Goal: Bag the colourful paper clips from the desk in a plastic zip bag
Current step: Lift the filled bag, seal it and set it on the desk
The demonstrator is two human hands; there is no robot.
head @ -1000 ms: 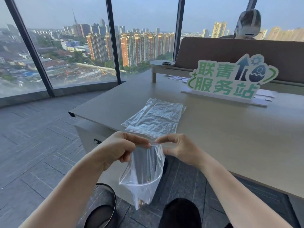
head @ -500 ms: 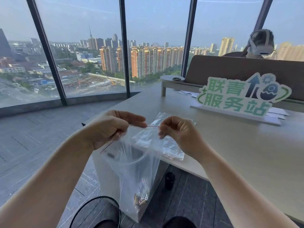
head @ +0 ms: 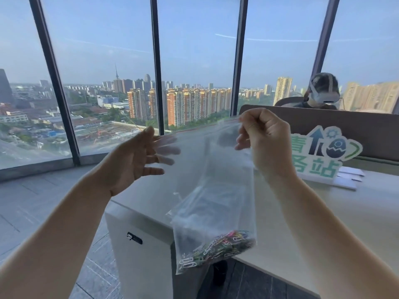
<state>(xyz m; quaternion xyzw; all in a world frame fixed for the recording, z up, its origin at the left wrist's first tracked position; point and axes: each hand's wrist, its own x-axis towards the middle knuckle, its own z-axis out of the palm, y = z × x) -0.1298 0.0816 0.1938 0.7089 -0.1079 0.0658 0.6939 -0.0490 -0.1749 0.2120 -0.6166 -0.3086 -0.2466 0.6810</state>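
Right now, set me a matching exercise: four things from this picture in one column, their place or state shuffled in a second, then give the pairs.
Column one:
1. left hand
2. right hand
3. paper clips
4. green sign

Column two:
A. heaped at the bottom of the zip bag
B. standing on the desk behind the right hand
C. fingers spread, holding nothing
D. pinching the bag's top edge, bag hanging below

Pairs: 1-C, 2-D, 3-A, 4-B

clear glossy plastic zip bag (head: 218,190), matt desk (head: 323,223).
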